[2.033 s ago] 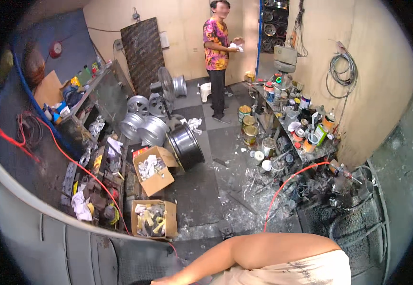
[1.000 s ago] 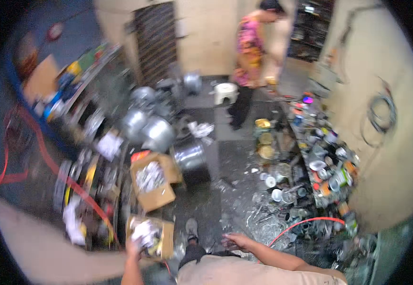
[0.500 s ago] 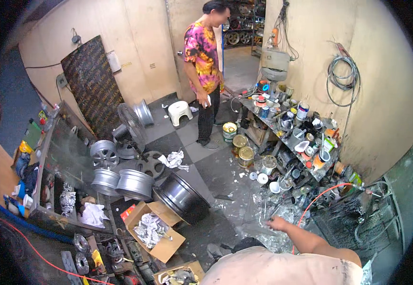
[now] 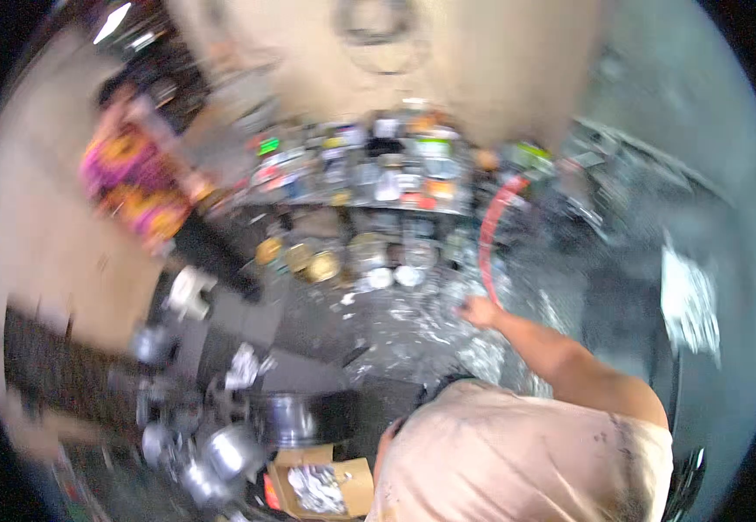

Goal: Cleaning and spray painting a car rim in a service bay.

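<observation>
My right hand is held out over the paint-splashed floor, near the lower end of a red hose. Motion blur smears its fingers, so I cannot make out anything in them. Only a sliver of my left arm shows beside my pale shirt; my left hand is hidden. Beyond my right hand, round white lids or tubs and gold-topped cans stand on the floor in front of a workbench crowded with paint cans and cups.
Wheel rims, a large dark rim and an open cardboard box of crumpled material lie at the lower left. A white stool stands near a person in a colourful shirt. Sheeting hangs at the right.
My view has swung to the right, so the bench now lies straight ahead and the person sits at the far left. My right arm stays stretched out; the picture is now blurred.
</observation>
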The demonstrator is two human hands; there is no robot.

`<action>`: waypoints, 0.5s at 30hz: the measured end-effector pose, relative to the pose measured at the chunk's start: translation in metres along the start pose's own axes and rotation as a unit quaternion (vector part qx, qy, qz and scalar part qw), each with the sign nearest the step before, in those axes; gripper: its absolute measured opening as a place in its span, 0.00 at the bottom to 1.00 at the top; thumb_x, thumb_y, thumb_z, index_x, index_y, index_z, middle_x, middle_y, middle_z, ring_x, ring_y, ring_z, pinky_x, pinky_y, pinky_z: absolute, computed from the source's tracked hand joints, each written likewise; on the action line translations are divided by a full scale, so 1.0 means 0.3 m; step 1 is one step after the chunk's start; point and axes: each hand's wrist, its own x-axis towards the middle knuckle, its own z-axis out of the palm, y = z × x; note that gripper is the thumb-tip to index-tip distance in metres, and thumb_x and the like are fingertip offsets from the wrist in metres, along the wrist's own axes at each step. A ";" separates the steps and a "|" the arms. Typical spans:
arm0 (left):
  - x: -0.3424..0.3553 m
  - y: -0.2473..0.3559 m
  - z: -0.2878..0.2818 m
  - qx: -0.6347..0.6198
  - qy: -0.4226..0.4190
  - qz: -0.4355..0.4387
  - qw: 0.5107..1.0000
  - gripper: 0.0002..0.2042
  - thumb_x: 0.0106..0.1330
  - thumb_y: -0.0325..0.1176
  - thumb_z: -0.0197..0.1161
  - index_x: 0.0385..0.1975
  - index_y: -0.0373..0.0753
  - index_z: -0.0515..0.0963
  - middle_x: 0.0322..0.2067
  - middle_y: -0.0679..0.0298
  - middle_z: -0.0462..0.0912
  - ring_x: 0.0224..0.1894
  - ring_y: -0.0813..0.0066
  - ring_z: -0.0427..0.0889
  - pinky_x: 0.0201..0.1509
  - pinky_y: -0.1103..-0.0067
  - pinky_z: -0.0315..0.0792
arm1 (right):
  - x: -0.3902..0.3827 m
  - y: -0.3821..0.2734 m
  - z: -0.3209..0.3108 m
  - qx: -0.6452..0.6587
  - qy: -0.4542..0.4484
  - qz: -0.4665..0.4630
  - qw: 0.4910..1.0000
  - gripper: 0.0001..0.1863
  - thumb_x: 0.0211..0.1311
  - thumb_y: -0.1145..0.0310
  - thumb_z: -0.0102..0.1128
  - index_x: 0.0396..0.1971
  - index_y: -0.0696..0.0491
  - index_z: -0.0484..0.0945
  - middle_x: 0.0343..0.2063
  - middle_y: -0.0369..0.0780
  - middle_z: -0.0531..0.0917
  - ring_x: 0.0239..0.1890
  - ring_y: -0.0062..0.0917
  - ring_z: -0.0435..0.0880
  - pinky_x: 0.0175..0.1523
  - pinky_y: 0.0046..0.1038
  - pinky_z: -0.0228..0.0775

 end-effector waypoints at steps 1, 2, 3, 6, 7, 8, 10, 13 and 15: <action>0.058 0.117 -0.100 0.062 -0.023 -0.010 0.998 0.22 0.66 0.42 0.63 0.57 0.38 0.76 0.53 0.55 0.81 0.54 0.68 0.79 0.58 0.72 0.73 | 0.056 0.097 -0.051 0.066 0.108 -0.009 0.992 0.24 0.63 0.46 0.57 0.33 0.56 0.81 0.29 0.49 0.85 0.32 0.43 0.84 0.39 0.43 0.73; 0.115 0.213 -0.185 0.112 -0.029 -0.023 0.993 0.23 0.66 0.42 0.63 0.57 0.38 0.76 0.53 0.55 0.81 0.54 0.67 0.79 0.58 0.72 0.73 | 0.049 0.071 -0.167 0.154 0.231 -0.041 0.960 0.27 0.64 0.45 0.56 0.30 0.60 0.79 0.25 0.55 0.82 0.30 0.50 0.83 0.37 0.48 0.73; 0.183 0.325 -0.258 0.157 -0.031 -0.028 0.987 0.23 0.66 0.42 0.63 0.57 0.38 0.76 0.53 0.54 0.81 0.55 0.67 0.79 0.57 0.72 0.73 | 0.054 0.089 -0.296 0.170 0.316 0.008 0.934 0.25 0.64 0.48 0.58 0.29 0.60 0.78 0.25 0.54 0.83 0.29 0.50 0.83 0.37 0.47 0.72; 0.349 0.614 -0.421 0.265 -0.013 -0.040 0.963 0.23 0.66 0.42 0.64 0.57 0.37 0.75 0.53 0.53 0.81 0.55 0.65 0.80 0.57 0.71 0.73 | -0.014 0.252 -0.657 0.374 0.535 0.042 0.756 0.13 0.71 0.60 0.56 0.34 0.55 0.80 0.22 0.32 0.80 0.23 0.14 0.74 0.29 0.22 0.67; 0.381 0.673 -0.469 0.289 0.002 -0.045 0.956 0.23 0.66 0.42 0.64 0.57 0.37 0.75 0.53 0.53 0.81 0.55 0.64 0.80 0.57 0.71 0.73 | -0.038 0.300 -0.772 0.428 0.584 0.024 0.689 0.15 0.72 0.59 0.56 0.35 0.56 0.79 0.22 0.33 0.80 0.23 0.15 0.75 0.28 0.23 0.67; 0.373 0.710 -0.503 0.307 0.021 -0.054 0.950 0.23 0.66 0.42 0.64 0.57 0.36 0.75 0.53 0.52 0.81 0.55 0.64 0.80 0.57 0.71 0.73 | -0.031 0.376 -0.866 0.479 0.607 0.027 0.634 0.16 0.73 0.58 0.55 0.34 0.57 0.79 0.22 0.33 0.80 0.22 0.16 0.75 0.28 0.23 0.68; 0.368 0.721 -0.467 0.335 0.063 -0.070 0.938 0.24 0.66 0.42 0.64 0.57 0.36 0.75 0.54 0.51 0.81 0.55 0.63 0.80 0.57 0.70 0.74 | 0.037 0.581 -1.013 0.523 0.635 0.041 0.567 0.16 0.73 0.57 0.55 0.34 0.56 0.77 0.23 0.35 0.79 0.21 0.19 0.75 0.26 0.24 0.67; 0.246 0.682 0.260 0.372 0.115 -0.080 0.918 0.24 0.65 0.42 0.64 0.57 0.35 0.75 0.54 0.50 0.81 0.56 0.61 0.80 0.56 0.70 0.74 | 0.141 1.038 -1.172 0.551 0.662 0.132 0.491 0.13 0.67 0.57 0.61 0.37 0.54 0.78 0.24 0.36 0.79 0.21 0.20 0.75 0.25 0.27 0.67; 0.297 0.523 0.194 0.326 0.249 0.024 0.912 0.29 0.64 0.43 0.65 0.61 0.31 0.70 0.48 0.48 0.84 0.52 0.54 0.83 0.56 0.69 0.74 | 0.310 0.926 -1.198 0.352 0.653 0.302 0.598 0.26 0.58 0.49 0.65 0.38 0.61 0.81 0.32 0.48 0.85 0.35 0.39 0.85 0.43 0.40 0.75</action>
